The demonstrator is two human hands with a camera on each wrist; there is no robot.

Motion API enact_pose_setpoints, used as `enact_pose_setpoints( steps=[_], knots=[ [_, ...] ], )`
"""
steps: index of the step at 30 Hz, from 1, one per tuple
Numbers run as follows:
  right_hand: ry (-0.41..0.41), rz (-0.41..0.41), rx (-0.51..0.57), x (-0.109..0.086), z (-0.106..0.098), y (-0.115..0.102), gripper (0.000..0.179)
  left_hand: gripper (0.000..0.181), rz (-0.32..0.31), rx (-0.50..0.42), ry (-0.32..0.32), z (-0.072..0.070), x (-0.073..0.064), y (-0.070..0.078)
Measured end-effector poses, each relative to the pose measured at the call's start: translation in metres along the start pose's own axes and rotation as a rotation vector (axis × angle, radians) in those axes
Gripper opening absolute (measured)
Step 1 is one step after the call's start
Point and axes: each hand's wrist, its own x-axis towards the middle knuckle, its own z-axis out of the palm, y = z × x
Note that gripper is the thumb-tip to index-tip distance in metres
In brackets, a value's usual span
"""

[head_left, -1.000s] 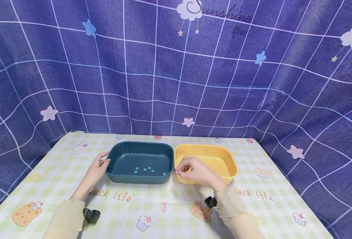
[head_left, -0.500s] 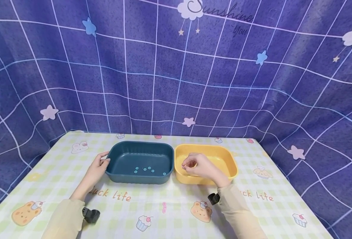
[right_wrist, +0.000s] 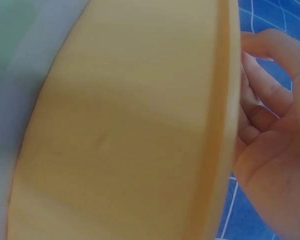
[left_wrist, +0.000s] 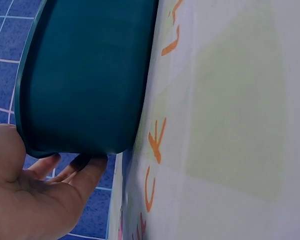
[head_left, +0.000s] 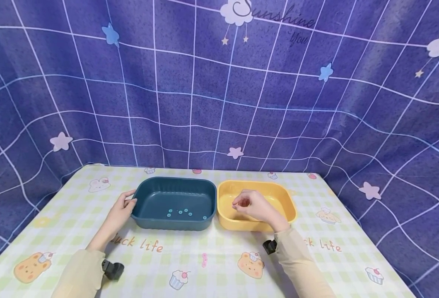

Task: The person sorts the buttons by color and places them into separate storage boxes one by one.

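My left hand (head_left: 121, 208) holds the left end of a dark teal plastic bin (head_left: 174, 224); its thumb is at the rim and its fingers lie against the outer end wall in the left wrist view. Several small turquoise round pieces with pale centres (head_left: 180, 212) lie loose on the bin's floor. My right hand (head_left: 253, 205) hovers over a yellow bin (head_left: 283, 203), thumb and index fingertips brought together. I cannot tell whether anything small is pinched between them. In the right wrist view the yellow wall (right_wrist: 135, 115) hides those fingertips.
The two bins stand side by side, ends close together, on a checked tablecloth (head_left: 141, 273) printed with bears and cupcakes. A blue gridded curtain (head_left: 174, 103) hangs behind the table. Black wrist cameras (head_left: 113, 270) are on both sleeves.
The right hand has moved right, from near the gap between the bins to over the yellow bin, fingertips together throughout. The left hand stays at the teal bin.
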Motion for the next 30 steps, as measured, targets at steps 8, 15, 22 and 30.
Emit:
enact_pose_setpoints(
  steps=[8,15,22,30],
  knots=[
    [0.021,0.038,-0.021,-0.002,0.0,0.011,0.005,0.053,-0.007,0.0,-0.011,0.0,-0.001,0.0],
    [0.024,0.054,-0.043,-0.006,-0.001,0.019,0.005,0.053,-0.007,0.009,-0.006,0.0,-0.001,0.001],
    [0.006,0.071,-0.043,-0.01,-0.002,0.027,0.004,0.052,-0.005,0.015,-0.001,0.001,0.0,0.0],
    [0.024,0.035,-0.065,-0.015,-0.004,0.035,0.006,0.053,-0.007,0.012,-0.003,0.0,0.0,0.0]
  ],
)
